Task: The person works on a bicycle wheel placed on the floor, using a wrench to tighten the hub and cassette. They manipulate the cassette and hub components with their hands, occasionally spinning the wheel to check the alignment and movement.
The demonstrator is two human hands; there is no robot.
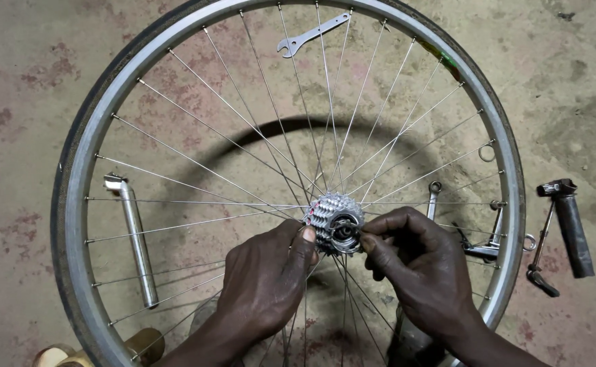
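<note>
Gear cluster (335,219) sits at the hub, dead centre of the wheel (94,129), which lies flat on the floor (576,81).

Your left hand (264,282) comes in from 7 o'clock, thumb pressed on the cluster's left edge, fingers wrapped under and clamped on it. Your right hand (417,261) comes from 5 o'clock, fingers pinched together on the small end piece at the axle (too small to tell if it's a nut or ring).

To do this well, I'd judge:
- Keep the left hand as the brace so the cluster can't spin while the right turns.
- Keep the right pinch square to the axle; tilting risks cross-threading.
- Mind the spokes (243,115) beside your knuckles.
- If finger force isn't enough, the flat wrench (311,34) lies at 12 o'clock inside the rim.

Other bits on the floor: seat post (137,245) at 9 o'clock, second wrench (434,197) just right of the hub, skewer (541,255) and a dark post (573,231) at 3 o'clock outside the rim.
</note>
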